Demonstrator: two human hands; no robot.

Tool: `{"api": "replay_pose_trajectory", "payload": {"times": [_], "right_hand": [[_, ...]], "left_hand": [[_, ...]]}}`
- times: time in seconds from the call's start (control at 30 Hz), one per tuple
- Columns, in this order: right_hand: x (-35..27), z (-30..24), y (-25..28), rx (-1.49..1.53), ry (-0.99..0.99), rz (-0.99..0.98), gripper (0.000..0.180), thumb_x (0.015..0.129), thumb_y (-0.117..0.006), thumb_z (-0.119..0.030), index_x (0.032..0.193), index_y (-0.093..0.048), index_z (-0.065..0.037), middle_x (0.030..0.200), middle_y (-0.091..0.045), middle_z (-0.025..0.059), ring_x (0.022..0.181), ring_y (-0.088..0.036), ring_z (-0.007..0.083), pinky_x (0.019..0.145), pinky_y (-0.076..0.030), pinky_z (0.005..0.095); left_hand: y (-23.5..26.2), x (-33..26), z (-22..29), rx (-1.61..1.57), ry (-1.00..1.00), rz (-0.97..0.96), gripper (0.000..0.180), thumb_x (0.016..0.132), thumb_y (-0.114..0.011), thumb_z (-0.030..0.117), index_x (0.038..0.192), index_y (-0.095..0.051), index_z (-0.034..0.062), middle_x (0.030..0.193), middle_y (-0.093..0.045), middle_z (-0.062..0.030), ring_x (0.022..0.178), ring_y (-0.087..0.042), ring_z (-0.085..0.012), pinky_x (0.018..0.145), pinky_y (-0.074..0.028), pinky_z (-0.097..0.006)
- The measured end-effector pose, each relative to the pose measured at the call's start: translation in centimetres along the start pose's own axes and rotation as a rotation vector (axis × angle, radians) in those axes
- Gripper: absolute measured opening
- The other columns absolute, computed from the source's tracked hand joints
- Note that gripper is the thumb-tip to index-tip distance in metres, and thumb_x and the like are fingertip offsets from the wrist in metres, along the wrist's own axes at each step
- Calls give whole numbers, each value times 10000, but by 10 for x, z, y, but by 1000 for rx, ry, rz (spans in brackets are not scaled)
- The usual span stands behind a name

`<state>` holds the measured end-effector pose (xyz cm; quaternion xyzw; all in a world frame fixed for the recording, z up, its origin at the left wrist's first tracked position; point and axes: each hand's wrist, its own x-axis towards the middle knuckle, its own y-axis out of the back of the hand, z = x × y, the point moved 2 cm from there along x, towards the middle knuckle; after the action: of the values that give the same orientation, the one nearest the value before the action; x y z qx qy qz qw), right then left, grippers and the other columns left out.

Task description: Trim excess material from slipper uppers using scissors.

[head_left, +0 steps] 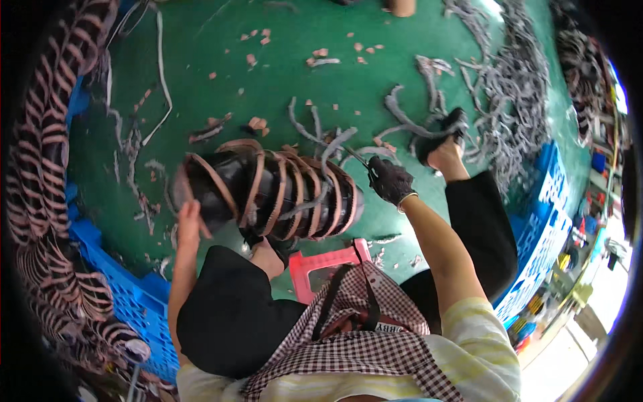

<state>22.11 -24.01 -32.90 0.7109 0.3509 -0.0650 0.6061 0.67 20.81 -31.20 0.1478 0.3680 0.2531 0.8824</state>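
A black roll [231, 181] lies across the floor in front of my legs, with a pinkish-brown strip [253, 184] wound round it in spaced turns. A grey fuzzy strip [326, 175] hangs over its right part. My left hand [189, 221], bare and a little blurred, is at the roll's left end beside a turn of the strip; its grip cannot be made out. To the right of the roll, my right hand [390, 181] wears a dark glove. Its fingers are closed round a thin tool [358, 157] pointing at the roll; the tool's kind is unclear.
Grey fuzzy strips [509, 94] lie heaped on the green floor [201, 40] at far right. Small brown scraps [321, 52] are scattered beyond the roll. Blue plastic crates [134, 301] stand on both sides, more wound rolls [40, 181] at left. A pink stool [321, 261] is beneath me.
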Motion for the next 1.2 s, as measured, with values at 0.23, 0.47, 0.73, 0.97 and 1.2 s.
{"api": "replay_pose_trajectory", "payload": {"times": [0.23,0.47,0.73,0.97,1.2], "right_hand": [[98,-90,-19,-113,303,-65,283,752,-531,-290,994,-537,-143,822,-589,149,703,-581,343,575,-438,465],[116,107,17,-373,342,34,217,797,-480,-232,966,-578,-137,801,-585,99,776,-570,282,628,-439,419],[44,312,257,-1046,-523,17,293,815,-437,-273,933,-635,-92,876,-626,162,784,-599,343,665,-468,445],[31,180,19,150,122,267,405,810,-498,-249,1190,-415,-137,1105,-524,171,988,-520,370,854,-383,468],[57,54,-25,-505,143,139,274,763,-515,-179,1028,-544,-114,1031,-564,201,912,-556,333,809,-402,457]], "left_hand": [[-15,0,-23,-201,170,-110,326,882,-504,259,1051,-511,-20,973,-527,7,938,-451,-84,825,-342,-219],[-13,12,-44,-248,238,-104,341,874,-510,245,1109,-499,-2,1036,-558,-26,924,-525,-108,805,-405,-239],[-8,14,-24,-393,253,-144,352,889,-482,251,1119,-497,-14,1062,-552,-55,956,-516,-126,844,-384,-248],[-30,31,-45,-445,218,-99,346,880,-497,255,1106,-506,-7,1024,-561,-43,926,-524,-127,804,-407,-256],[-13,6,-27,-381,260,-146,326,884,-495,249,1076,-509,-15,1009,-550,-34,904,-523,-117,774,-412,-244]]}}
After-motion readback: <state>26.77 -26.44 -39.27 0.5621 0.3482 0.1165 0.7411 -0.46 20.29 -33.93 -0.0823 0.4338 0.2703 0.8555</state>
